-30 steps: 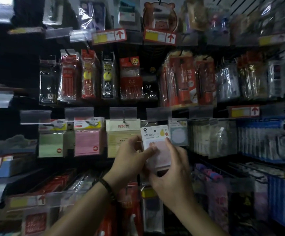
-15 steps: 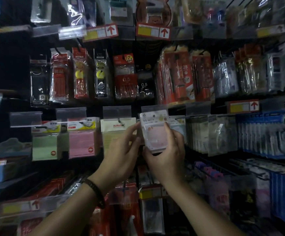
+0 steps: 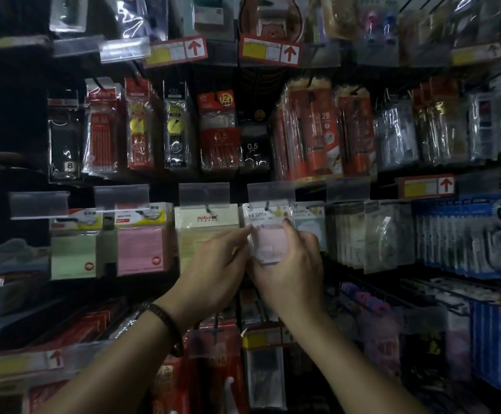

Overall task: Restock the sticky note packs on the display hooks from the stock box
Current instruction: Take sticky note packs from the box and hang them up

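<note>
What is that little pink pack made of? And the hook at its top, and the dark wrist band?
Sticky note pack: pink paper inside a clear, shiny plastic sleeve that glints. Hook: probably thin metal wire, dark and smooth. Wristband: dark, maybe braided cord or beads; too dim to tell.
</note>
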Demonstrator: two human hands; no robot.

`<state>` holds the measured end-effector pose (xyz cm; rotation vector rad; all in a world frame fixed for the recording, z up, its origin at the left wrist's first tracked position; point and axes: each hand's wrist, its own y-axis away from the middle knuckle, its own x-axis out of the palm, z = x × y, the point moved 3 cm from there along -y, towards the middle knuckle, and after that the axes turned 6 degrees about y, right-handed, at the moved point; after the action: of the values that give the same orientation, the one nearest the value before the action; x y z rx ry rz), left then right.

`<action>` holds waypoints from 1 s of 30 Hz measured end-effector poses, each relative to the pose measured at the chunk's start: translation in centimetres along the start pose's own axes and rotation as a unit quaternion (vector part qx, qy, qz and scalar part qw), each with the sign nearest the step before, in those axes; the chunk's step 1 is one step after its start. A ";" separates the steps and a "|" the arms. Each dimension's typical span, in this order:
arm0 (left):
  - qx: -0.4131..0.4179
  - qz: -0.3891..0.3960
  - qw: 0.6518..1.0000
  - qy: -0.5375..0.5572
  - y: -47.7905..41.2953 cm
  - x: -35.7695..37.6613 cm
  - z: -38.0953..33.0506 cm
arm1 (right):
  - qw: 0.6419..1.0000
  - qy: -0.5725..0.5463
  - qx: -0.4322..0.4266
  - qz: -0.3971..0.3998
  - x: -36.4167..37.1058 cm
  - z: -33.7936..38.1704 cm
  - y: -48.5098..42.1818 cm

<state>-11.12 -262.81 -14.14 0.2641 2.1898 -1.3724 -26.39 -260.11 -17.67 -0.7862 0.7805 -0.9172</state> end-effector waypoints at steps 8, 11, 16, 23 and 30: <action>-0.025 0.018 0.996 -0.087 -0.3 -0.4 1.1 | 0.994 0.043 0.037 0.091 2.5 -0.7 -2.3; -0.024 0.000 0.996 -0.086 0.9 -0.8 1.5 | 0.993 0.060 0.045 0.093 3.1 -1.0 -2.5; -0.018 0.001 0.997 -0.072 4.1 -1.1 2.3 | 0.992 0.089 0.034 0.081 2.4 -1.4 -1.5; -0.059 0.091 0.994 -0.025 13.3 -1.1 2.7 | 0.997 -0.027 -0.070 0.017 -2.4 -1.3 5.4; -0.127 0.164 0.978 0.022 26.7 7.3 7.2 | 0.987 -0.079 -0.106 0.090 -2.6 -5.5 20.9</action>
<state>-3.28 -257.59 -41.12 0.5354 2.2078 -0.9057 -24.19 -250.99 -37.35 -0.9461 0.8033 -0.6096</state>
